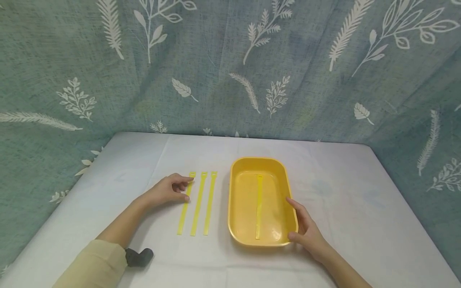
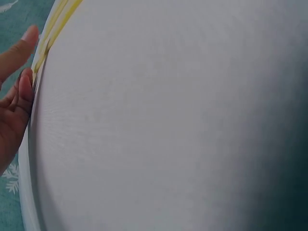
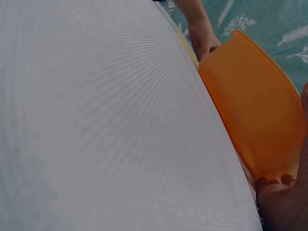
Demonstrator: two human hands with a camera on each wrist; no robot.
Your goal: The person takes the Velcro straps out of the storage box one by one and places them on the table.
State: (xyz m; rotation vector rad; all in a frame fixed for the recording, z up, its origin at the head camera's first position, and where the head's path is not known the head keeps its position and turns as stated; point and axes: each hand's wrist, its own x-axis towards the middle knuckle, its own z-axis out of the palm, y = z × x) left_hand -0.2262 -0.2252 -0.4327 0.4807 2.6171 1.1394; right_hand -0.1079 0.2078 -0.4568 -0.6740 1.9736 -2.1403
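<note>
My left hand (image 1: pixel 170 189) is at the leftmost yellow cable strap (image 1: pixel 182 218), a flat strip with a slotted head. Its index fingertip overlaps the head and the thumb tip overlaps the strip lower down, with a gap between the two. Right of it, a second strap (image 1: pixel 198 206) and a third strap (image 1: pixel 209 205) lie side by side. One more strap (image 1: pixel 258 208) lies lengthwise inside the yellow plastic tray (image 1: pixel 237 238). My right hand (image 1: pixel 309 232) holds the tray's right side, index finger and thumb at the rim, other fingertips (image 3: pixel 273 182) curled against the outer wall.
A white cloth (image 1: pixel 360 208) covers the table. Behind it hangs a blue-green leaf-print curtain (image 1: pixel 216 80), which also closes in both sides. A dark object (image 1: pixel 139 258) sits by the left sleeve cuff (image 1: pixel 108 256).
</note>
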